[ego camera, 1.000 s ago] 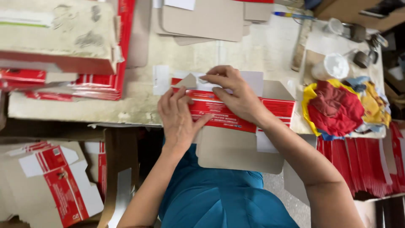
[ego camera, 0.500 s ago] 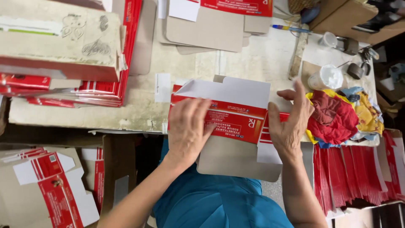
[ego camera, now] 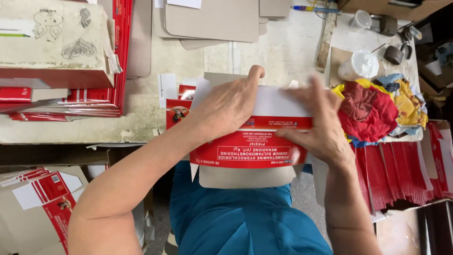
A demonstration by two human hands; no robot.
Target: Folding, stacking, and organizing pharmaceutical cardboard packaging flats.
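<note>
I hold a red and white cardboard carton [ego camera: 255, 148] upright in front of me, its printed red face toward the camera and its white inside flap at the top. My left hand [ego camera: 226, 106] lies over the carton's upper left part, thumb raised. My right hand [ego camera: 321, 125] grips the carton's right end, fingers spread and blurred. Another flat red carton blank [ego camera: 175, 113] lies on the worktable [ego camera: 141, 120] behind the carton.
Stacks of flat red blanks [ego camera: 89, 101] and a worn cardboard box [ego camera: 52, 42] sit at left. Grey card sheets [ego camera: 212, 19] lie at the back. A heap of coloured rags [ego camera: 373, 111] and a white glue pot [ego camera: 358, 66] are at right. More red blanks [ego camera: 401, 174] stand lower right.
The carton has risen from the table toward me. My left hand slid up onto its top left part; my right hand closed onto its right end.
</note>
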